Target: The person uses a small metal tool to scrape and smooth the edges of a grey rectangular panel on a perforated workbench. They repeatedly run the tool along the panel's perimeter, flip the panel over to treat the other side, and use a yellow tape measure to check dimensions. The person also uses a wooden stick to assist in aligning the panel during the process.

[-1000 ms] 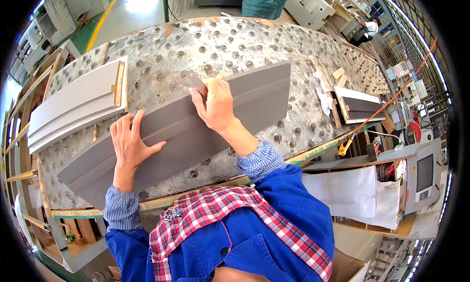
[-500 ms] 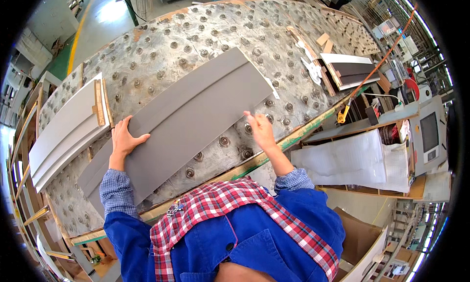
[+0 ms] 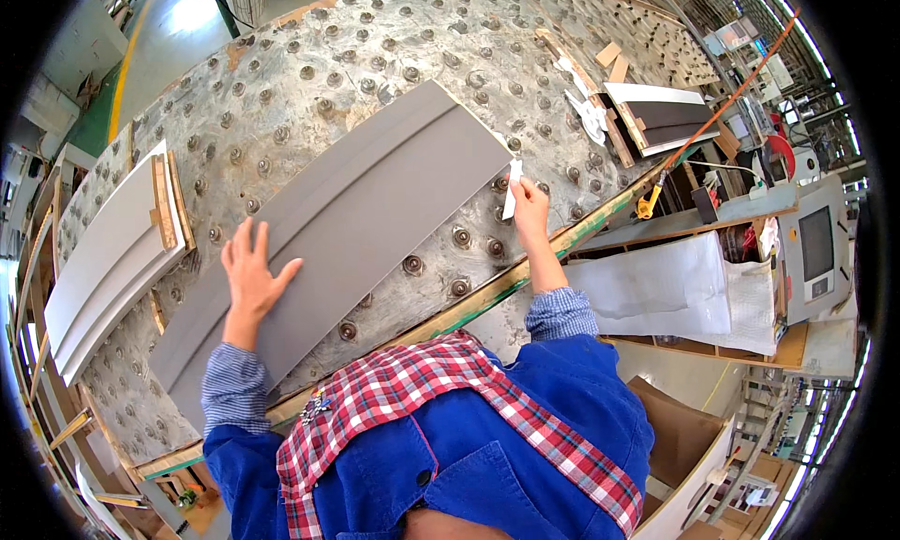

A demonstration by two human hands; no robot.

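Left hand (image 3: pixel 250 279): you spread its fingers over the panel (image 3: pixel 375 198).
Right hand (image 3: pixel 532 212): you pinch a white strip (image 3: pixel 511 198) by the panel's right corner.
Table (image 3: pixel 291 132): beneath the panel.

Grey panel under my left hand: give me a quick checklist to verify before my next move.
1. Grey panel lying on the studded table: ok.
2. Left hand over the panel, fingers spread: ok; how firmly it presses, cannot tell.
3. Right hand gripping the white strip: ok.
4. White strip free of the panel's corner: cannot tell; they nearly meet in this view.
5. Panel clear of the white boards at left: ok, a gap shows.
6. Orange cable away from the panel: ok.
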